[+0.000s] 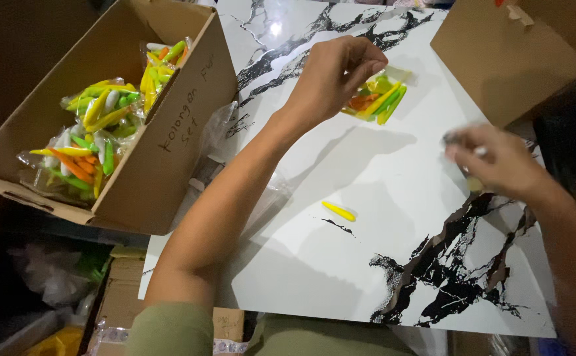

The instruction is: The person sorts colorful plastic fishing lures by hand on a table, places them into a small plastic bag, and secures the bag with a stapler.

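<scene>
My left hand (333, 74) reaches across the white marble-patterned table (380, 264) and pinches a clear bag of yellow, green and orange plastic sticks (377, 99), lifting its near edge. My right hand (495, 161) hovers blurred over the table's right side, its fingers closed around a small pale piece that I cannot make out clearly. A single yellow stick (338, 211) lies loose on the table between my arms.
An open cardboard box (169, 132) at the left holds several bags of the same coloured sticks (87, 138). A second cardboard box (512, 53) stands at the far right corner. More boxes and plastic wrap sit below the table's left edge.
</scene>
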